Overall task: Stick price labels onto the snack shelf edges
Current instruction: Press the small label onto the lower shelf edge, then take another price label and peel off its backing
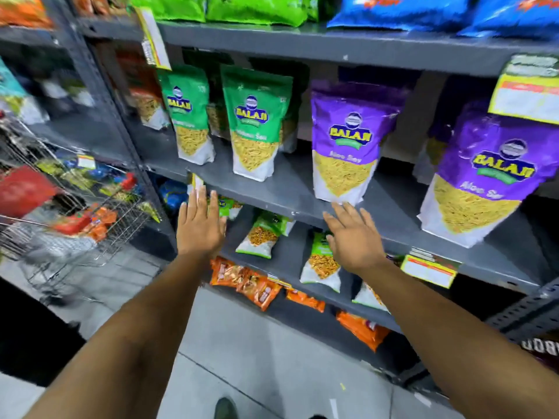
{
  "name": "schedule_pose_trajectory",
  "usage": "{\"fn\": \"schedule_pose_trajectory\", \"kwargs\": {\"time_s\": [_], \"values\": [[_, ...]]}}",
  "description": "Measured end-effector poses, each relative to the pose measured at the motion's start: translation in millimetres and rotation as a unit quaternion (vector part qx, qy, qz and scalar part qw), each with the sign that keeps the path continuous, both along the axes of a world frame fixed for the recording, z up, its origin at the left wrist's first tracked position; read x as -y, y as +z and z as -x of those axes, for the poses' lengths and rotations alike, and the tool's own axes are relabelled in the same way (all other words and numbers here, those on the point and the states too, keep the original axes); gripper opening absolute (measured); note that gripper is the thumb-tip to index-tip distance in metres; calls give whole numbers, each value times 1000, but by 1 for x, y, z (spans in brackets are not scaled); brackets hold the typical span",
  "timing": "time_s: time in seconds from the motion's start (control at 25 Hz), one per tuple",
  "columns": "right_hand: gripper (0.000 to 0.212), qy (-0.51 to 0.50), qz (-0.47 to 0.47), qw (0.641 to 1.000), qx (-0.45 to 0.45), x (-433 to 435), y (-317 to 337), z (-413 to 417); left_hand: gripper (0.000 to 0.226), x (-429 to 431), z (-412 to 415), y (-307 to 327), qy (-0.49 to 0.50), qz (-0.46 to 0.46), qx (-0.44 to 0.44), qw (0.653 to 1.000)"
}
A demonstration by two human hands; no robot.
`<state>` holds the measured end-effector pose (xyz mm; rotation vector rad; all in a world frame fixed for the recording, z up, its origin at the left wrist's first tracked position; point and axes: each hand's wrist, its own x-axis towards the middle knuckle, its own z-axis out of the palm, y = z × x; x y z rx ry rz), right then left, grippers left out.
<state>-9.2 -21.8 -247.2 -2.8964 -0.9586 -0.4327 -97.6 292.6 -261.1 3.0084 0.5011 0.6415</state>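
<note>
A grey metal snack shelf edge (272, 204) runs across the middle. A small yellow-and-white price label (197, 180) stands at its left end. My left hand (199, 228) is flat against the edge, fingers straight, its fingertips touching the bottom of that label. My right hand (351, 237) is spread open over the same edge, just below a purple snack bag (348, 140); nothing is in it. Another yellow label (429, 269) is stuck on this edge to the right. Two more labels (526, 95) (154, 40) hang from the shelf above.
Green snack bags (257, 122) and a second purple bag (484, 182) stand on the shelf. Small green packets (260, 237) and orange packets (251, 282) lie on the lower shelves. A wire basket rack (75, 225) with snacks stands at the left. Grey floor lies below.
</note>
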Motion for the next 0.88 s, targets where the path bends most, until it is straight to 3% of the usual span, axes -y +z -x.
{"fn": "schedule_pose_trajectory", "kwargs": {"time_s": [0.32, 0.56, 0.76, 0.88], "values": [[51, 28, 3, 1000, -7, -206, 19, -35, 61, -158, -3, 10, 33, 33, -33, 998], [42, 57, 2, 998, -18, -282, 9, -42, 57, -199, -36, -23, 59, 148, -106, 982], [37, 88, 13, 995, -34, -328, 17, -70, 46, -202, -81, -43, 86, 369, -92, 921], [39, 99, 47, 993, -44, -361, 27, -100, 47, -217, -108, -47, 96, 450, -74, 885]]}}
